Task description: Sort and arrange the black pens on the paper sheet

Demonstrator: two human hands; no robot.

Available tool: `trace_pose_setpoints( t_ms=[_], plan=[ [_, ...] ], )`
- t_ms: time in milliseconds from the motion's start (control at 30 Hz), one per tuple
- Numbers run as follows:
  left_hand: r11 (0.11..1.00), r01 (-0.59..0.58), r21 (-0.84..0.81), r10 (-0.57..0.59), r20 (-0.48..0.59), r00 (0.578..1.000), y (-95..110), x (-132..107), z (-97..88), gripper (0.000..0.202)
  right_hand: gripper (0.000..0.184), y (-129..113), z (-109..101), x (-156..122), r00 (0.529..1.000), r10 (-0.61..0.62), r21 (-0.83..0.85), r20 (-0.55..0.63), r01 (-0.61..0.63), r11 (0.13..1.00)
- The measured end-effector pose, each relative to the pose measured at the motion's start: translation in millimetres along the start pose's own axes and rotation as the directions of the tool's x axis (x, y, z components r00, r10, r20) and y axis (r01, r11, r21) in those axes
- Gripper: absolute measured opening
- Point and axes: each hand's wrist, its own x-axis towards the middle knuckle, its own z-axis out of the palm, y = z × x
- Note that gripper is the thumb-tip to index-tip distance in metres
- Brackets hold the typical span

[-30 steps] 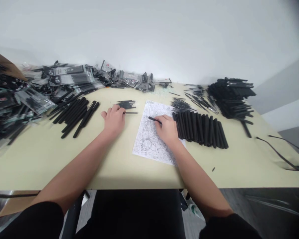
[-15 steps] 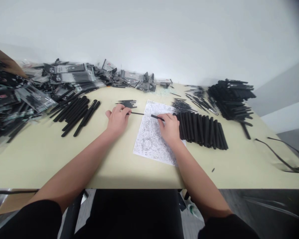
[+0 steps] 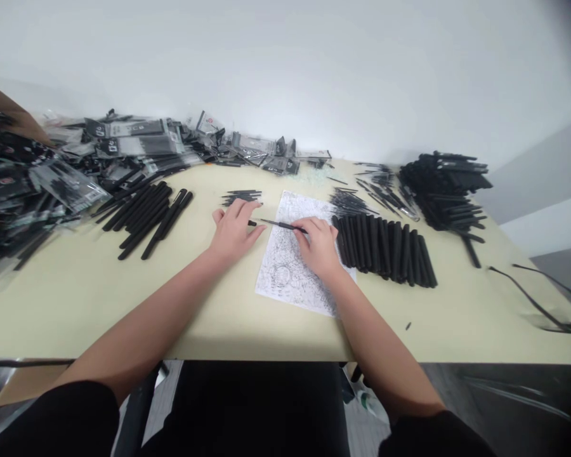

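Near the middle of the table my left hand (image 3: 235, 232) has its thumb and forefinger spread apart. Between them shows the end of a short black pen part (image 3: 252, 223), apparently held against the palm; most of it is hidden. My right hand (image 3: 318, 246) pinches a thin pen refill (image 3: 282, 225) by its thicker dark end, with the fine tip aimed left at my left hand. Under the right hand lies a sheet of paper (image 3: 285, 254) covered in scribbles. Several thin refills (image 3: 242, 195) lie just beyond my left hand.
Black pen barrels (image 3: 385, 247) stand in a row right of the paper, below loose refills (image 3: 349, 202) and a heap of pens (image 3: 440, 184). More black pens (image 3: 145, 212) lie left. Plastic packets (image 3: 133, 143) pile along the wall. Glasses (image 3: 547, 311) rest far right.
My left hand has shifted slightly right and its thumb and forefinger have spread. The refill has come away from the left fingers, its tip now showing free.
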Motion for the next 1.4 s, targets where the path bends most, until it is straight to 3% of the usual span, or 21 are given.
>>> trace_pose_setpoints(
  t_ms=[267,667,833,1133,1400],
  plan=[
    [0.995,0.098,-0.026,-0.098,-0.012,0.995,-3.9,2.6,4.7,0.050,0.024,-1.2,-1.0,-0.5,0.999,-0.037,0.020,-0.010,0.037,0.999],
    [0.998,0.059,0.001,-0.059,0.004,0.998,-0.5,1.2,1.5,0.045,0.023,-3.1,-0.7,-1.6,0.999,-0.051,0.029,-0.004,0.051,0.998],
    [0.997,0.008,0.080,-0.012,0.046,0.999,2.8,0.2,-2.5,0.039,0.019,0.3,2.0,-1.5,0.992,-0.093,0.062,-0.082,0.099,0.993],
    [0.984,0.025,0.178,-0.042,0.091,0.995,3.0,-0.8,-1.5,0.038,0.018,5.3,3.9,-1.1,0.964,-0.199,0.081,-0.176,0.216,0.973],
    [0.992,-0.014,0.129,0.001,0.101,0.995,0.8,-1.6,4.3,0.038,0.019,7.8,5.4,0.7,0.923,-0.297,0.189,-0.243,0.345,0.919]
  ],
)
